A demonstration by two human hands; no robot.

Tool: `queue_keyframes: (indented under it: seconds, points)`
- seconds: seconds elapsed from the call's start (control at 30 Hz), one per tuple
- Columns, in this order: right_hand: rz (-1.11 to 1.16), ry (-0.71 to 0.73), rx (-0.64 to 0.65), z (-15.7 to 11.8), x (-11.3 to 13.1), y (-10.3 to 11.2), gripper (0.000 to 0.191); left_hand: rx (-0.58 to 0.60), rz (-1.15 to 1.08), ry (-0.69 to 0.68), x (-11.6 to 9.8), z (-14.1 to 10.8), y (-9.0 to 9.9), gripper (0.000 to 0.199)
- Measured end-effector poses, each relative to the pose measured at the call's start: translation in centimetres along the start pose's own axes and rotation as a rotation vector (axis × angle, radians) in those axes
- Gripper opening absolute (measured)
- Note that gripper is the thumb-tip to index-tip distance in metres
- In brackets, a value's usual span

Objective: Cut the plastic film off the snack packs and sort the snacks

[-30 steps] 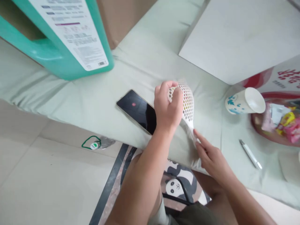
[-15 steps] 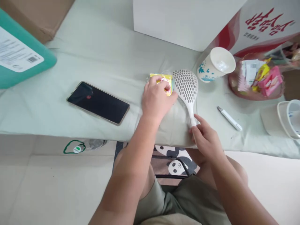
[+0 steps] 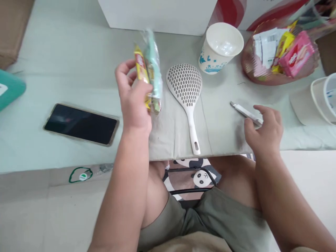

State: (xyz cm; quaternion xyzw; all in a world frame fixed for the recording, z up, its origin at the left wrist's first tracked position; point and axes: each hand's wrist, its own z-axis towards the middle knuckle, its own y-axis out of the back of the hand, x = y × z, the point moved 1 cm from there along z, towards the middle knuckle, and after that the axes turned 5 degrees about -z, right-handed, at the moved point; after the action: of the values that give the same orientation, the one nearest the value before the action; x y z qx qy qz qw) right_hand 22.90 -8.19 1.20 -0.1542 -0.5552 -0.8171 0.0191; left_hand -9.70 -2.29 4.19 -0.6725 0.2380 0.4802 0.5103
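My left hand (image 3: 133,96) is closed on small wrapped snack packets, a yellow one (image 3: 141,66) and a pale green one (image 3: 156,75) in clear film, held on edge above the cloth. Just right of it, a white slotted skimmer (image 3: 184,85) lies flat, its handle pointing to the table's front edge. Farther right, my right hand (image 3: 265,129) reaches over a white utility knife (image 3: 245,112). Its thumb and forefinger are apart on either side of the knife's rear end; whether they touch it I cannot tell.
A phone (image 3: 81,124) lies on the left. Behind the skimmer stands a paper cup (image 3: 223,45), with a pink dish (image 3: 248,68) of wrapped snacks beside it. White tubs (image 3: 301,105) stand at the right. A white box (image 3: 157,15) borders the back.
My left hand has lifted the snack packets off the cloth and turned them on edge. My right hand has let go of the skimmer's handle and moved right to the utility knife. The view has shifted.
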Motion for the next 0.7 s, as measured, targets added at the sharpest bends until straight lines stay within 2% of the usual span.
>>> queue_keyframes:
  seconds: [0.07,0.1,0.17,0.23,0.3,0.37,0.43,0.5,0.6,0.7]
  points:
    - [-0.04,-0.055,0.094,0.6,-1.4,-0.7,0.04,0.168,-0.191,0.127,-0.6,-1.2,-0.9,0.03]
    - [-0.052,-0.073,0.137,0.7,-1.8,-1.0,0.037,0.244,-0.209,0.221,-0.6,-2.0,-1.3,0.04]
    - [-0.051,-0.089,0.166,0.6,-1.7,-1.3,0.03,0.317,-0.091,0.303,0.1,-3.5,-2.0,0.054]
    - [0.001,-0.104,0.129,0.3,-0.9,-0.8,0.026,0.385,0.064,0.308,1.1,-4.5,-2.8,0.056]
    - [0.173,-0.141,0.096,0.1,0.5,0.1,0.02,0.441,0.199,0.282,1.9,-5.0,-3.6,0.054]
    - [0.483,-0.176,0.112,0.2,2.3,1.2,0.015,0.504,0.247,0.275,2.5,-5.1,-4.4,0.058]
    - [0.834,-0.164,0.183,0.5,4.5,1.9,0.015,0.573,0.187,0.305,2.9,-5.0,-5.1,0.068]
    - [1.069,-0.133,0.26,0.8,6.5,2.0,0.024,0.63,0.076,0.347,3.4,-5.1,-5.5,0.07]
    - [1.301,-0.101,0.363,0.4,8.3,1.1,0.04,0.66,-0.028,0.401,4.2,-5.4,-5.6,0.067]
    - [1.378,-0.132,0.487,-0.6,8.4,0.0,0.046,0.659,-0.06,0.48,4.8,-6.1,-5.5,0.065]
